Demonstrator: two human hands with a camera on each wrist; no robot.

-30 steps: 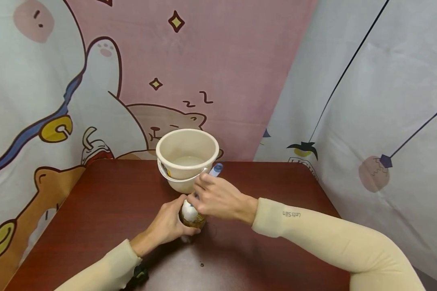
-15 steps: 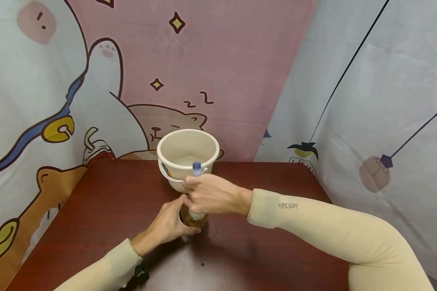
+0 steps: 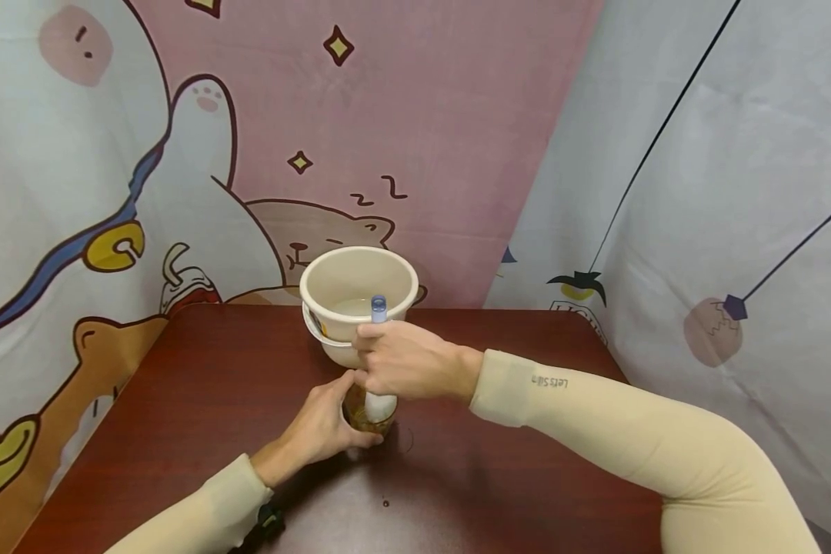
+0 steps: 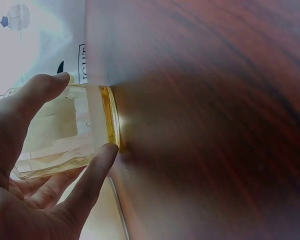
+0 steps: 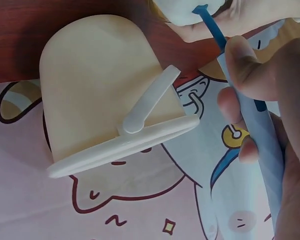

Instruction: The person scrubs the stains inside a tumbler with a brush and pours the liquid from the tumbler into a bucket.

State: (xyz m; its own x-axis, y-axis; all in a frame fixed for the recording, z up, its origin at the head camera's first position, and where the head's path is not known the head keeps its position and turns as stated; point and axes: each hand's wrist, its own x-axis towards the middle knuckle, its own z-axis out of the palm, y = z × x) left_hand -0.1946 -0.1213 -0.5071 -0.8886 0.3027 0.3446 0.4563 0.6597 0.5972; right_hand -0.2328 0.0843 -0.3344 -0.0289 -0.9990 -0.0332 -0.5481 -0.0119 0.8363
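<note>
My left hand grips a clear, yellowish drinking glass low over the dark red table, thumb on one side and fingers on the other. My right hand holds the pale blue handle of a cup brush from above. The handle's top end sticks up out of the fist in the head view. The brush's white sponge head sits in the mouth of the glass. How deep it reaches cannot be made out. In the right wrist view, the head joins the handle by a thin blue neck.
A cream bucket with a white handle stands just behind both hands, near the table's far edge. The wooden table extends to both sides. A small dark spot lies in front. Printed cartoon cloth hangs behind.
The brush handle has swung from leaning right to nearly upright, and my right hand has risen slightly. The sponge head has shifted to the right in the glass. My left hand has stayed in place.
</note>
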